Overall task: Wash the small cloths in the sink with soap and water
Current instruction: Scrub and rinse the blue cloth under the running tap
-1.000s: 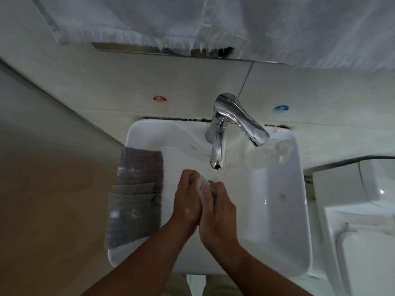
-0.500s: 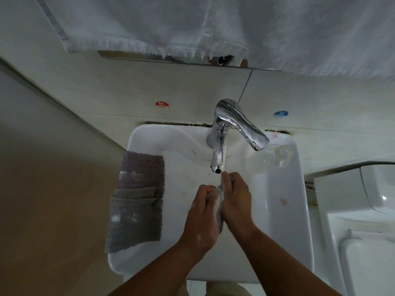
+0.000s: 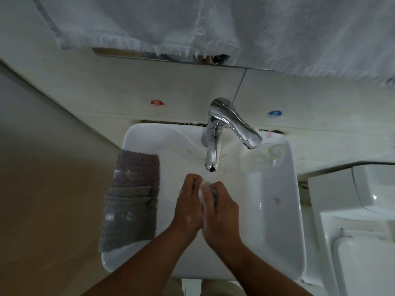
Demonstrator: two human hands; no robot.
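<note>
Pressing my left hand (image 3: 188, 207) and right hand (image 3: 223, 210) together above the sink (image 3: 277, 231), I gripped a soapy cloth (image 3: 214, 192) between my curled fingers, with only a grey-blue edge of it showing. Off to my left, a grey cloth (image 3: 130, 218) and a purple cloth (image 3: 139, 167) lay draped over the rim. Just beyond my knuckles stood the chrome faucet (image 3: 212, 154). Farther back, a white towel (image 3: 192, 22) hung against the tiled wall.

The sink (image 3: 277, 242) is carrying a purplish cloth (image 3: 136, 167) and a grey cloth (image 3: 128, 221) at 9 o'clock. A clear glass thing (image 3: 274, 151) is sitting at 2.
</note>
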